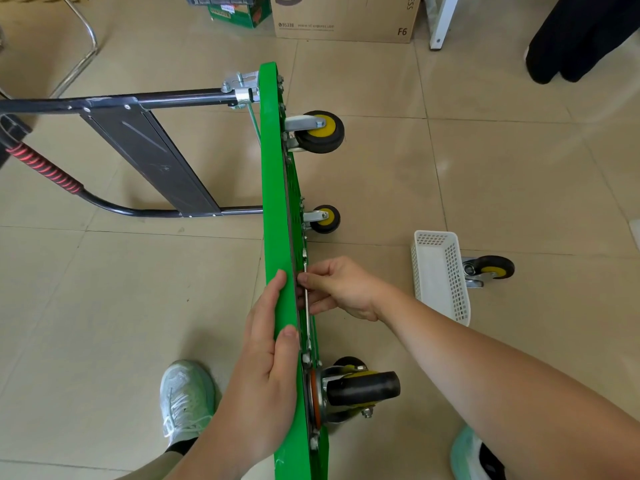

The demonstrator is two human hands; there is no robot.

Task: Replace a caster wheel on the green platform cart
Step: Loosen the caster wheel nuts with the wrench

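The green platform cart (273, 188) stands on its edge on the tiled floor, underside facing right. My left hand (266, 375) grips the deck's upper edge. On the underside, my right hand (337, 289) is shut on a thin silver wrench (307, 306) lying flat against the deck, its lower end near the bolts of the nearest caster (360, 388). Two more yellow-hubbed casters (320, 131) (325, 219) stick out farther along. A loose caster wheel (490, 270) lies on the floor to the right.
A white perforated basket (440, 275) sits between the cart and the loose caster. The cart's black folding handle (114, 133) with a red grip lies out to the left. Cardboard boxes (343, 19) stand at the back, a chrome chair leg at the far left. My shoes flank the cart.
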